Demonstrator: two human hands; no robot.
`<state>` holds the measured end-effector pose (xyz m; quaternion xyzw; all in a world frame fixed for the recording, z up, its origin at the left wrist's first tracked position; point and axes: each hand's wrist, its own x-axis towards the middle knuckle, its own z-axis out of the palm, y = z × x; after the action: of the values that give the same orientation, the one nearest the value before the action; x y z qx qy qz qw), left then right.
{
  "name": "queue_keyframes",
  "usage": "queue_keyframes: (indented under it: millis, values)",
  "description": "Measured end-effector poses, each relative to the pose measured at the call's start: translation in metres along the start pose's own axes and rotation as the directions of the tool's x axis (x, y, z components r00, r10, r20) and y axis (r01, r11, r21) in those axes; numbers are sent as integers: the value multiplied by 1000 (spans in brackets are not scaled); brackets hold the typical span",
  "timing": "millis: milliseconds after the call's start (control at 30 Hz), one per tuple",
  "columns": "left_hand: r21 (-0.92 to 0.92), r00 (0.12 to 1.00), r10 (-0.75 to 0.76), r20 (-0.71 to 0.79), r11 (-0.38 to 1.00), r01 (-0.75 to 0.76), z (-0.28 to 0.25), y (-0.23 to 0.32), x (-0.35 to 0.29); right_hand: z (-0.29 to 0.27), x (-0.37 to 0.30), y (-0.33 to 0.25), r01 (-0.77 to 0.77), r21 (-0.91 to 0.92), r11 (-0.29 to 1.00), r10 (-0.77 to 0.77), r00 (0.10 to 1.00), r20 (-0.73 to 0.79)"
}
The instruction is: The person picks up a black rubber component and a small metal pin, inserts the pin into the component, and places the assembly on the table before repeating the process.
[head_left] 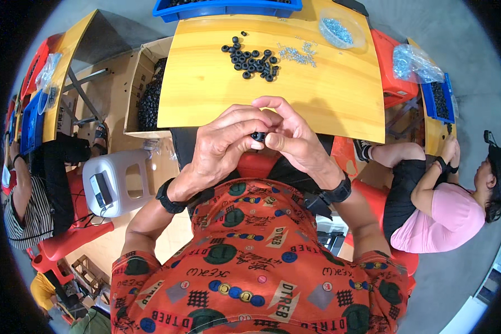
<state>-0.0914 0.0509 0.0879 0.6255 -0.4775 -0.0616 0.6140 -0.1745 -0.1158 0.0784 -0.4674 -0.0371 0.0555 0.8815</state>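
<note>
Above my lap, just off the table's near edge, both hands come together around a small black round part. My left hand pinches it between thumb and fingers. From the other side, my right hand has its thumb tip against the part, its fingers bent over it. Whether anything smaller sits between the right fingertips is hidden. Beyond my hands, a loose heap of black ring-shaped parts lies on the yellow wooden table. Small shiny metal pieces are scattered to its right.
A clear plastic bowl of metal pieces stands far right on the table. A blue tray sits at the far edge. Left of the table is a cardboard box of black parts. People sit on both sides, one in a pink shirt.
</note>
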Motion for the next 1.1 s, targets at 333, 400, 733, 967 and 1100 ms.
queue_keyframes:
  millis: [333, 400, 733, 967, 1100]
  values:
    - [4, 998, -56, -38, 998, 56, 19, -11, -21, 14, -17, 19, -45, 224, 974, 82, 984, -158]
    - [23, 998, -55, -41, 998, 56, 21, -12, -23, 9, -19, 25, -25, 257, 966, 61, 989, -135]
    - [-55, 994, -103, 25, 993, 104, 14, -13, -18, 3, -20, 23, -33, 166, 986, 55, 990, -132]
    - [-34, 994, -24, 103, 999, 28, 7, -7, -15, 2, -20, 24, -16, 109, 994, 25, 997, -76]
    - [-10, 993, 45, 112, 999, -44, 8, -7, -12, -4, -20, 21, -25, 101, 995, 33, 996, -77]
